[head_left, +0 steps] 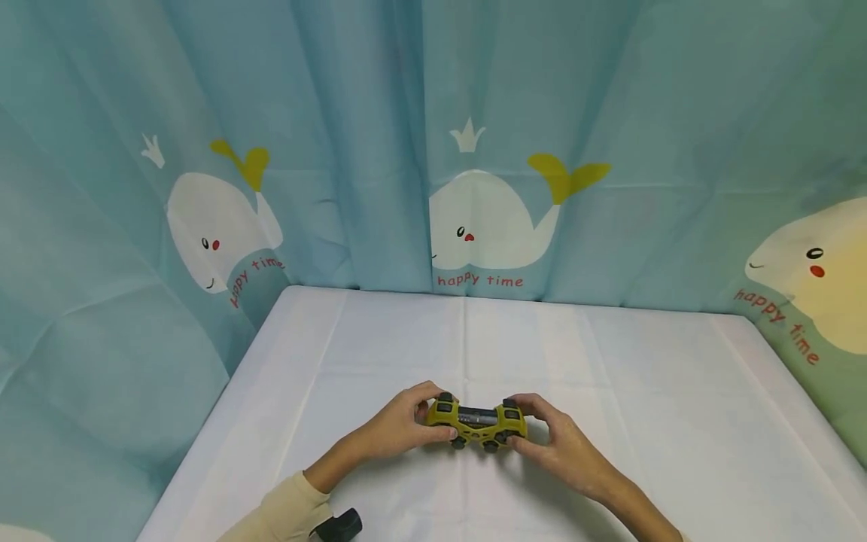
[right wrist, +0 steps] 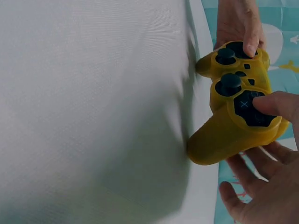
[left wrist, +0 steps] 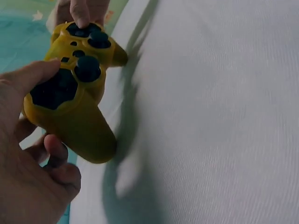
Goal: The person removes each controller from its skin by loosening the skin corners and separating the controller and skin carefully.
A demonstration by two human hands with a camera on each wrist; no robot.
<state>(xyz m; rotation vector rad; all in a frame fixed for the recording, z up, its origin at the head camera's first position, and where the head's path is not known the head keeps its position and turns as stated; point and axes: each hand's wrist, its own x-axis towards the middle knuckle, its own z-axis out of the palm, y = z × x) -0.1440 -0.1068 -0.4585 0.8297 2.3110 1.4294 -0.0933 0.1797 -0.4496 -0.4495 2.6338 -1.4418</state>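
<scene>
One yellow rubber-skinned game controller with black buttons and two black thumbsticks sits low over the near middle of the counter, held between both hands; its two handle horns point toward the person. In the wrist views the horns are close to the cloth, but whether they touch it cannot be told. The left hand has its grip clamped on the controller's left side, thumb lying over the black directional pad and fingers curled under and behind the body. The right hand has its grip clamped on the right side in the same way, thumb resting on the black face-button cluster and fingers wrapped beneath the horn. The two thumbsticks stand side by side between the two thumbs, untouched. A cream sleeve covers the left forearm, with a dark wrist-mounted device just beside its cuff at the near edge. The counter is covered by one white cloth with fold creases running near to far. Behind and to both sides hangs a teal curtain printed with three visible white whales, each above the red words "happy time".
</scene>
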